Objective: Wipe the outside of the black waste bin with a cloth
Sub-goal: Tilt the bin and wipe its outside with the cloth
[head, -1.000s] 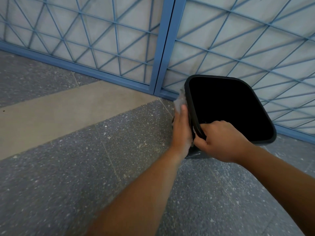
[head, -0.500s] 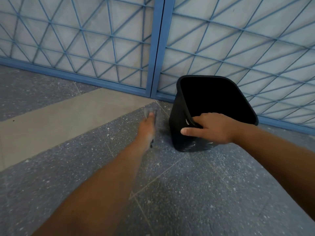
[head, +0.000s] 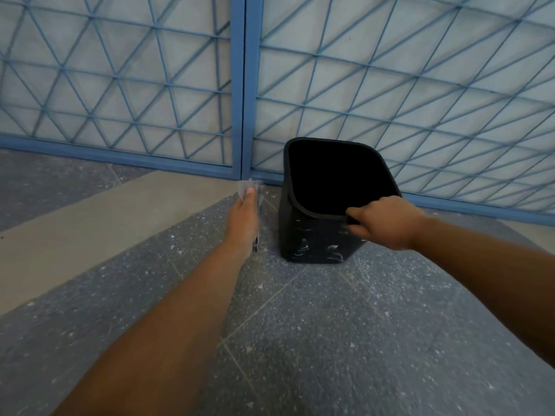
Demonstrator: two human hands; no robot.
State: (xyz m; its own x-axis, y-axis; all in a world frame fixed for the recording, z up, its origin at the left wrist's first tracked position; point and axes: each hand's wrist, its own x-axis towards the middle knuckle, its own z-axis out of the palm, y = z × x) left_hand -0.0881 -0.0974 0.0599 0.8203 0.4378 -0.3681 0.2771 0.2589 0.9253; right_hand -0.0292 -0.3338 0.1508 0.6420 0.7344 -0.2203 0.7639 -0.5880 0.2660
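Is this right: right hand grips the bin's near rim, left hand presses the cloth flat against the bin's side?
Not quite. In the head view the left hand holds the cloth clear of the bin, with floor visible between them. The right hand does grip the near rim.

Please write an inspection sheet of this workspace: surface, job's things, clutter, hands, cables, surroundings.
Surface: grey speckled floor with a beige strip.
Job's things: black waste bin upright, pale smears on its near side; cloth apart from the bin.
Clutter: nothing seen.
Hands: left hand holds the cloth; right hand grips the bin's near rim.
Cables: nothing seen.
Surroundings: blue lattice panels behind the bin.
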